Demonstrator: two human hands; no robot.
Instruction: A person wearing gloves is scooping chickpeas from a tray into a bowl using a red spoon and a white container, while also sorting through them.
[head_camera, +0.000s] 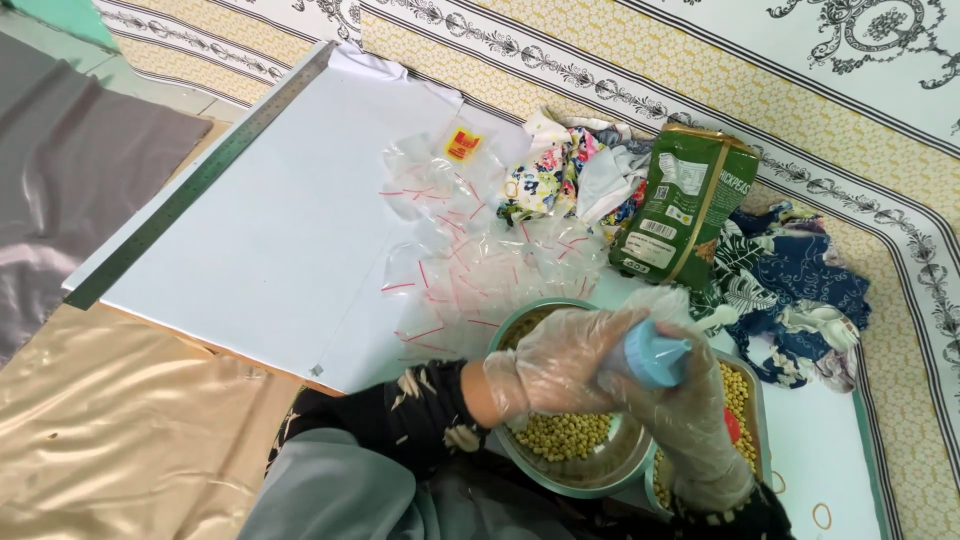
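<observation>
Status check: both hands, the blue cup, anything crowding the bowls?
Left hand and right hand, both gloved, grip the blue cup. Cup held over two bowls of chickpeas. Clear bags and green packet close behind.

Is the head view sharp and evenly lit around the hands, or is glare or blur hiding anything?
Head view: light is soft and even; the gold satin cloth shows sheen; both clear-gloved hands, left and right, look slightly smeared around the light blue plastic bottle.
</observation>
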